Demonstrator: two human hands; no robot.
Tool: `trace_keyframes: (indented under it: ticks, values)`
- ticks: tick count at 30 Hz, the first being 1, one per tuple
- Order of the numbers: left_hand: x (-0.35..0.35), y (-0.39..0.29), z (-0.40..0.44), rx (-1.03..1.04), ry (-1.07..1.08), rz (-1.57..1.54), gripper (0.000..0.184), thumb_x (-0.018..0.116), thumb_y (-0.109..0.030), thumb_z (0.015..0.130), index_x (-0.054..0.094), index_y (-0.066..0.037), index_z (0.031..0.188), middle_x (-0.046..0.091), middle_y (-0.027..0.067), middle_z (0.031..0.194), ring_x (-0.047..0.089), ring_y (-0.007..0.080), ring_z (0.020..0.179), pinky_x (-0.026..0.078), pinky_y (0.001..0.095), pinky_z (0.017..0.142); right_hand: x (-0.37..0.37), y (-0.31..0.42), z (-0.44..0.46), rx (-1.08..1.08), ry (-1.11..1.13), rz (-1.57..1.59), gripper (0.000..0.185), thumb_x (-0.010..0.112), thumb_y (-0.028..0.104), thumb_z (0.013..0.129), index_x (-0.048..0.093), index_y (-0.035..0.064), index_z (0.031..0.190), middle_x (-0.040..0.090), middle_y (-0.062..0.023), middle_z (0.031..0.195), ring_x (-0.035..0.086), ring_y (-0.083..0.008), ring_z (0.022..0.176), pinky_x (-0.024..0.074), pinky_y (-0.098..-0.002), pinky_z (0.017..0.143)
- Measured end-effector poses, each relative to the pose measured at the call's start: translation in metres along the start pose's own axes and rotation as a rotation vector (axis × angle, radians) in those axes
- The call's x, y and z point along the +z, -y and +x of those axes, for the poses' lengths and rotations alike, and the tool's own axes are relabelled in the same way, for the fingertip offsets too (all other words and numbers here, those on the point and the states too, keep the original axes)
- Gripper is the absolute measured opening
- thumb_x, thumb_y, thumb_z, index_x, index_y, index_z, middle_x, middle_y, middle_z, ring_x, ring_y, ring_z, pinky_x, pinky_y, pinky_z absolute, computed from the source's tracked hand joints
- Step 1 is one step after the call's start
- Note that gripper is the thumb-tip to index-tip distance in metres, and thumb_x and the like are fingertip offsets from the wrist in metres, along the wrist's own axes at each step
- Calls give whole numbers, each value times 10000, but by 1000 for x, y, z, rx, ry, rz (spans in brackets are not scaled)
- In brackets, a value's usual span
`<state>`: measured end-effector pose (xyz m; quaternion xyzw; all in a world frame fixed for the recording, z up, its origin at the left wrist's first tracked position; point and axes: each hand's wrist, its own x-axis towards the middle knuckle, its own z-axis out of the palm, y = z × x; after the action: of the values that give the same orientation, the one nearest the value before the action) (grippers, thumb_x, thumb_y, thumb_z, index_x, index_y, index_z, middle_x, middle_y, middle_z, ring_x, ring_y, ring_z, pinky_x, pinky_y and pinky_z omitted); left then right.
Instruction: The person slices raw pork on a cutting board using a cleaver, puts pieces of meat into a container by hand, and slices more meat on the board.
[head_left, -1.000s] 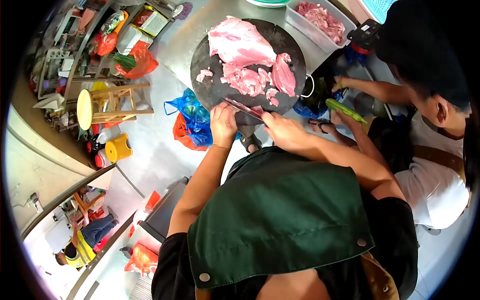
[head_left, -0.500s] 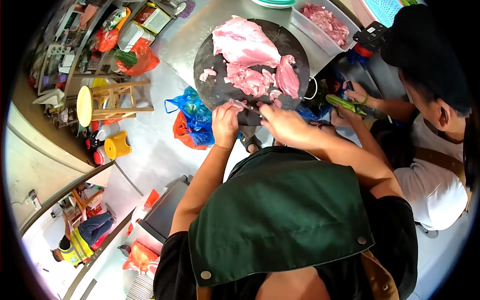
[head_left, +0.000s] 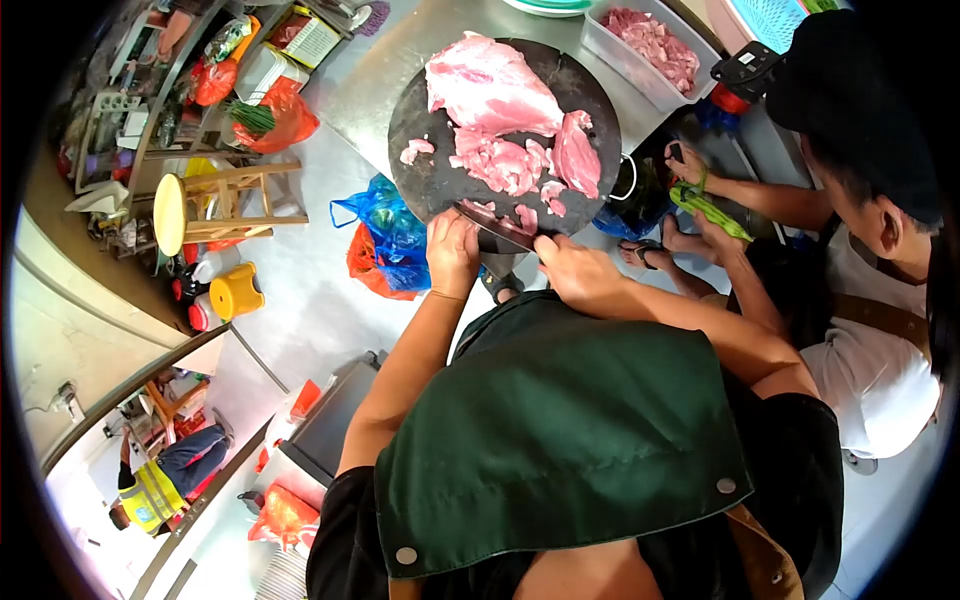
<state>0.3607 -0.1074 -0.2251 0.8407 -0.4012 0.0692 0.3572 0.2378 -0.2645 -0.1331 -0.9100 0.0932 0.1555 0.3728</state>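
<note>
My right hand (head_left: pixel 580 268) is wrapped round the handle of a knife (head_left: pixel 497 229), whose blade lies across the near edge of the dark round chopping board (head_left: pixel 428 180). At the blade's left end, my left hand (head_left: pixel 453 247) is closed, its fingertips by a small piece of meat (head_left: pixel 482 209); whether they pinch it is hidden. Another small piece of meat (head_left: pixel 526 217) lies just beyond the blade. Farther back on the board rest a large pink chunk of meat (head_left: pixel 492 82), a pile of sliced meat (head_left: pixel 498 160) and a flat slab (head_left: pixel 575 153).
A clear plastic tub (head_left: pixel 622 66) of cut meat stands on the metal table (head_left: pixel 350 110). To the right a person in a cap (head_left: pixel 850 130) handles a long green vegetable (head_left: pixel 708 210). Blue and red plastic bags (head_left: pixel 395 240) and a wooden stool (head_left: pixel 235 200) stand at the left.
The knife now lies flatter, its blade showing fully along the board's near edge. My right hand has shifted slightly right and nearer me. The other person's hands and vegetable have moved.
</note>
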Motion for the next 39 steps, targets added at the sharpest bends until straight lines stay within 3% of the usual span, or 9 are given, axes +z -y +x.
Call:
trace_keyframes:
  ticks: [5, 9, 11, 18, 25, 29, 31, 36, 39]
  values:
    - [-2, 0, 0, 61, 36, -30, 109, 588, -15, 725, 600, -25, 834, 586, 116, 906, 539, 316, 842, 443, 377, 769, 14, 21, 76, -70, -51, -77, 194, 428, 164, 866, 437, 22, 998, 590, -218, 885, 600, -394, 836, 485, -470, 665]
    - [-3, 0, -1, -19, -31, -28, 132, 602, -29, 741, 610, -59, 870, 578, 106, 957, 540, 299, 870, 446, 367, 775, 2, -13, 32, -48, -56, 40, 229, 517, 198, 862, 418, 39, 995, 584, -212, 941, 583, -393, 873, 463, -476, 696]
    - [-3, 1, -2, -9, -26, -48, 126, 604, -32, 741, 613, -68, 861, 580, 97, 952, 540, 292, 873, 447, 366, 777, -13, -21, 14, 68, -97, 38, 241, 501, 209, 877, 411, 39, 1022, 577, -219, 945, 570, -408, 882, 451, -481, 728]
    - [-7, 0, 1, 31, 29, -65, 107, 606, -36, 728, 623, -87, 820, 590, 74, 927, 545, 276, 876, 444, 362, 790, -14, -3, -5, 10, 85, -6, 248, 487, 180, 879, 398, 40, 1064, 535, -241, 1035, 559, -398, 918, 450, -483, 736]
    - [-4, 5, -1, 88, 13, -54, 66, 612, -30, 736, 608, -45, 800, 589, 109, 848, 549, 309, 839, 436, 382, 795, 11, 9, 31, -95, -72, -80, 209, 474, 184, 868, 425, 21, 989, 585, -222, 948, 589, -380, 885, 465, -483, 716]
    - [0, 3, -3, 47, -2, -89, 99, 611, -20, 717, 628, -49, 810, 593, 90, 876, 548, 307, 880, 448, 377, 818, -1, -3, 0, 65, 130, -67, 233, 411, 158, 879, 425, 23, 1068, 554, -233, 1012, 582, -399, 892, 468, -495, 721]
    - [-5, 6, -2, 55, 62, -77, 105, 610, -17, 713, 628, -51, 810, 596, 92, 887, 552, 302, 893, 446, 375, 824, 13, -4, 24, -83, -69, -73, 242, 422, 174, 879, 427, 29, 1072, 560, -237, 1005, 589, -394, 879, 471, -491, 721]
    - [-13, 3, 4, 78, 82, -125, 121, 611, -2, 714, 616, -51, 825, 585, 73, 914, 548, 289, 896, 453, 369, 810, -4, -12, 84, -42, -59, 137, 274, 523, 209, 865, 426, 39, 1058, 595, -220, 875, 597, -385, 831, 467, -462, 696]
    - [-18, -10, 7, -111, -56, -182, 146, 623, -3, 707, 618, -59, 841, 569, 67, 925, 541, 272, 914, 456, 364, 800, -22, -34, 64, -132, -379, 158, 275, 541, 231, 865, 408, 34, 1005, 581, -233, 855, 582, -397, 817, 442, -491, 648]
